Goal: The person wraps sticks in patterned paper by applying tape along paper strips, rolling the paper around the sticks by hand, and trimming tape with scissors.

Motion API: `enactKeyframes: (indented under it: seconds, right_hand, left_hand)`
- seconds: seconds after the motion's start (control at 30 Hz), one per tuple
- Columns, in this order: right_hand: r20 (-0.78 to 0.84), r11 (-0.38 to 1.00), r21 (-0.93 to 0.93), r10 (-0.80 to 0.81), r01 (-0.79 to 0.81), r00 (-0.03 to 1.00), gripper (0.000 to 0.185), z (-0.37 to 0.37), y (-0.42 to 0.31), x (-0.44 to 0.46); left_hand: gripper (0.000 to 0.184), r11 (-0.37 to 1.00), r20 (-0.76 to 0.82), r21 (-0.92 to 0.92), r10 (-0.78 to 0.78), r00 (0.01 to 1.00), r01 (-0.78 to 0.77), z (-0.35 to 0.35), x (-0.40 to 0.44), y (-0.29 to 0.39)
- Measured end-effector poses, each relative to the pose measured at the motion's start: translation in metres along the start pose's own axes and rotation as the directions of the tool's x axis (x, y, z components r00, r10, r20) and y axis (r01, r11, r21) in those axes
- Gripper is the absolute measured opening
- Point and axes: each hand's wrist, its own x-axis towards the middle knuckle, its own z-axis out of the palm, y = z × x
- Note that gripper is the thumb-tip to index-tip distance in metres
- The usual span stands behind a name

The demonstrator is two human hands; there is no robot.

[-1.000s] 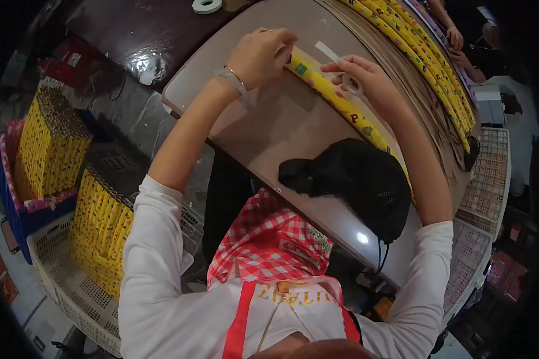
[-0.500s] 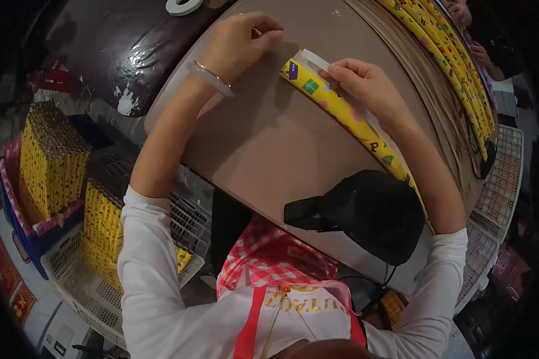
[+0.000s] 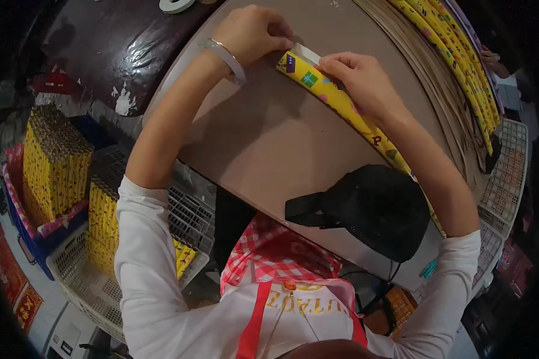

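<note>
A broad, brown-topped table (image 3: 245, 149) fills the middle of the dim room, near a dark, glossy surface (image 3: 96, 54) streaked with reflected light. Pale plastic crates (image 3: 503, 185) line the right side; at left, a white crate (image 3: 90, 299) and a blue bin (image 3: 39, 254) stand near pale flooring (image 3: 44, 293).

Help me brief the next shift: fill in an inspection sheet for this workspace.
Surface: brown table, partly covered.
Job's things: yellow printed roll on the table; white strip at its far end.
Clutter: black cap near the table's edge.
Hands: left hand at the strip's left end, contact unclear; right hand at its right end.
Cables: thin black cord below the cap, type unclear.
Surroundings: yellow bundles in a pale crate.
</note>
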Motion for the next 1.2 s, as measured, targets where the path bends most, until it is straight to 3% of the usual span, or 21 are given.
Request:
enactKeyframes:
  seconds: [0.37,0.7,0.8,0.87,1.07,1.2]
  right_hand:
    - [-0.002,0.992,-0.088,0.088,-0.088,0.996,0.03,0.002,-0.011,0.003]
    - [0.012,0.996,-0.041,0.075,-0.074,0.997,0.031,0.004,-0.013,0.004]
    - [-0.02,0.991,-0.001,0.133,-0.133,0.991,0.029,0.004,-0.015,0.003]
    - [-0.064,0.99,-0.14,-0.001,-0.008,0.998,0.031,0.005,-0.005,0.009]
    - [-0.042,0.948,-0.317,-0.026,0.011,0.999,0.029,0.003,-0.008,0.011]
    - [-0.03,0.954,-0.299,0.001,-0.01,1.0,0.028,-0.001,-0.013,0.012]
  left_hand:
    - [0.018,0.996,0.099,0.074,-0.05,0.994,0.043,-0.001,0.007,0.004]
    - [0.018,0.985,0.186,0.153,-0.112,0.976,0.084,-0.003,0.022,-0.001]
    - [0.018,0.98,0.213,0.178,-0.127,0.969,0.089,-0.005,0.034,-0.007]
    - [0.018,0.976,0.23,0.198,-0.139,0.963,0.093,-0.005,0.046,-0.009]
    - [0.018,0.961,0.278,0.258,-0.176,0.944,0.103,0.003,0.079,-0.004]
    - [0.018,0.949,0.307,0.295,-0.2,0.93,0.107,0.009,0.086,0.003]
